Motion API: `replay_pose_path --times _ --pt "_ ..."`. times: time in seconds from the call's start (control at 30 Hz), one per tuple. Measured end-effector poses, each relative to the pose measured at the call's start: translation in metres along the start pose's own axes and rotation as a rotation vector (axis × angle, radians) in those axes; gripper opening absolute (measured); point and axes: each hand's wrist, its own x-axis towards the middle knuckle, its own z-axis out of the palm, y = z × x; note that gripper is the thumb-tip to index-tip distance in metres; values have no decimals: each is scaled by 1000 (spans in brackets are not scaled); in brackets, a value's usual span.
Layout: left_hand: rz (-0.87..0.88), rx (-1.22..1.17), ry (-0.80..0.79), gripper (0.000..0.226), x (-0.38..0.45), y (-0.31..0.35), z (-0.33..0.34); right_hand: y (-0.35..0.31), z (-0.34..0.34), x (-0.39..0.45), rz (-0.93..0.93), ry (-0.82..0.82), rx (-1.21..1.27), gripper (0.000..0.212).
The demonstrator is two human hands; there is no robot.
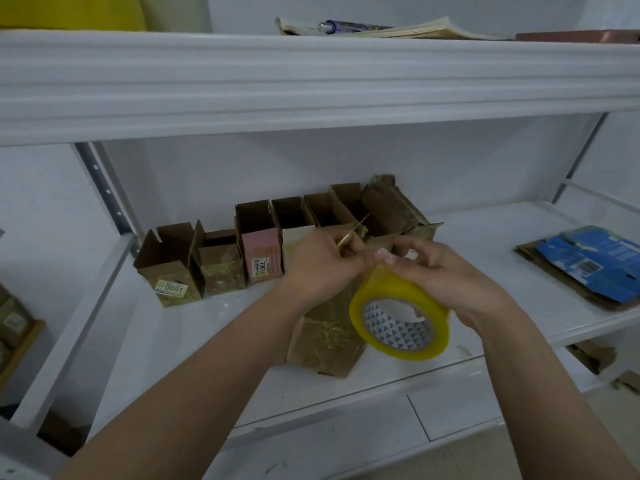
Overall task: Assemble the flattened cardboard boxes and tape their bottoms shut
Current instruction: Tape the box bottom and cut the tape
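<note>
A yellow roll of clear tape (398,311) hangs over the shelf, gripped from above by my right hand (446,275). My left hand (322,265) holds a thin gold blade (349,235) by its handle, tip pointing up and right, close to the tape's free end. Under both hands stands a brown cardboard box (325,337), its sides covered in old tape. Behind them, a row of several assembled small boxes (263,244) stands with open tops along the back of the shelf.
The white shelf (207,327) has an upper shelf (311,81) close overhead. Flattened cardboard with a blue printed sheet (588,261) lies at the right. Papers and a pen (346,27) lie on top. More cardboard sits at lower left (14,323).
</note>
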Motion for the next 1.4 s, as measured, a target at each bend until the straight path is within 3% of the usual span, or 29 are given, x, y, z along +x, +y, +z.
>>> replay_pose_path --times 0.1,0.37,0.6,0.97,1.07,1.2,1.4 --pt "11 12 63 32 2 6 -8 -5 -9 -4 20 -44 196 52" --pt "-108 106 164 34 -8 -24 -30 11 -21 -7 90 -46 153 56" --pt "-260 278 143 36 -36 -75 -25 49 0 -2 282 1 -321 55" --pt "-313 538 154 36 -41 -115 -17 82 31 23 359 -43 -535 61" --pt "-378 380 129 41 -44 -130 -21 88 43 26 342 -87 -495 62" --pt "-486 -87 168 40 -53 -144 -21 89 51 30 298 -125 -473 58" --pt "-699 -448 228 44 -62 -156 -12 90 61 40 254 -147 -489 57"
